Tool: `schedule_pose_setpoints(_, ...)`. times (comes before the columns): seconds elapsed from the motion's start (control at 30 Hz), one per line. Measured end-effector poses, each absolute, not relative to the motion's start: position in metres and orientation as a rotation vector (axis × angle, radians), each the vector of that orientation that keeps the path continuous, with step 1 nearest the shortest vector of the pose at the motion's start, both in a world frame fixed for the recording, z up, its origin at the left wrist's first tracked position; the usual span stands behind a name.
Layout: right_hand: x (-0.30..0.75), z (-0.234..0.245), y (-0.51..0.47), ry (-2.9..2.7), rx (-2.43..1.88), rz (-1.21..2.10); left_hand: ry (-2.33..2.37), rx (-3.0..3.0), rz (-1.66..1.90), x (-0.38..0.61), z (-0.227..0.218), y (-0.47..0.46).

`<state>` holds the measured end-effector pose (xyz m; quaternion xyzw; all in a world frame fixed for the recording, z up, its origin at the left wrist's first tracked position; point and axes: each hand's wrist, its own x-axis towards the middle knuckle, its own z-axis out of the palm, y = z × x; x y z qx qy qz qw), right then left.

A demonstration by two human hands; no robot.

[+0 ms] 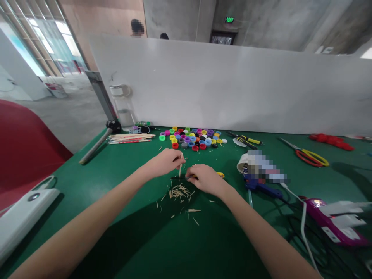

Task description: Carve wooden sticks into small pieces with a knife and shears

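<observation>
My left hand (pixel 165 161) is closed in a pinch on a thin wooden stick (pixel 180 169) that stands nearly upright on the green table (pixel 122 182). My right hand (pixel 205 179) is closed close beside it, gripping a dark, thin tool (pixel 179 178) with a yellow end (pixel 221 174) that lies against the stick's base. A heap of wood shavings (pixel 180 192) lies on the cloth just below both hands, with loose splinters scattered toward me.
Several coloured plastic rings (pixel 192 138) lie in a cluster behind the hands, with wooden sticks (pixel 130 138) to their left. Scissors (pixel 309 155), a screwdriver (pixel 245 140), a blue glue gun (pixel 261 186) and a purple device (pixel 334 221) lie right. A white partition (pixel 232 85) backs the table.
</observation>
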<state>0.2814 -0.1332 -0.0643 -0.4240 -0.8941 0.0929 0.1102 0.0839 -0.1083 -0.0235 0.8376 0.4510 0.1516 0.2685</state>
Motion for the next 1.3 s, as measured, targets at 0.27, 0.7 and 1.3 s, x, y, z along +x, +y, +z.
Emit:
schedule_pose_setpoints(0.27,0.288,-0.061,-0.138,-2.642,-1.131,0.132,1.196,2.250,0.392,0.081,-0.029,-0.102)
schedule_pose_setpoints(0.7,0.279,-0.066,-0.139,-2.685,-1.116,-0.062,1.250,2.353,0.365,0.082,-0.024,-0.105)
schedule_pose_setpoints(1.3,0.279,-0.074,-0.121,-2.596,-1.139,0.429,1.286,2.415,0.452,0.092,-0.021,-0.118)
